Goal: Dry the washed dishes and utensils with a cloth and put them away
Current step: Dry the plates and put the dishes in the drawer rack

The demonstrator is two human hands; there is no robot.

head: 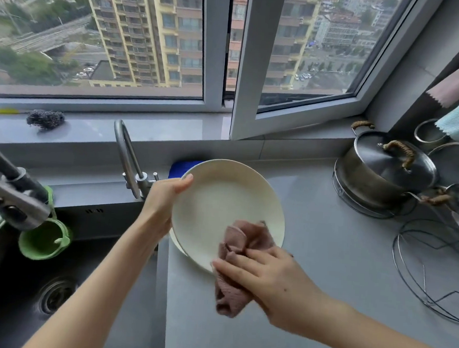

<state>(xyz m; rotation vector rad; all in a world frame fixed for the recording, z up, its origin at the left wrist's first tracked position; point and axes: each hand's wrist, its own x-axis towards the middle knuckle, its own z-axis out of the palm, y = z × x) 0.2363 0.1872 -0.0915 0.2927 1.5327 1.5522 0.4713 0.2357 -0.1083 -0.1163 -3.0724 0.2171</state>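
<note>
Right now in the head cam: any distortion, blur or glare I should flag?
Head view: strong wide-angle bowing, the window frame and countertop edges curve. The right hand and pink cloth are slightly motion-smeared; the left hand on the cream plate is sharper. Soft daylight from the window, no hard shadows. Mild highlights on the steel pot lid.

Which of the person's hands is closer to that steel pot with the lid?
The right hand. It presses the pink cloth onto the plate, on the side toward the pot. The left hand grips the plate's far rim, beside the faucet.
</note>
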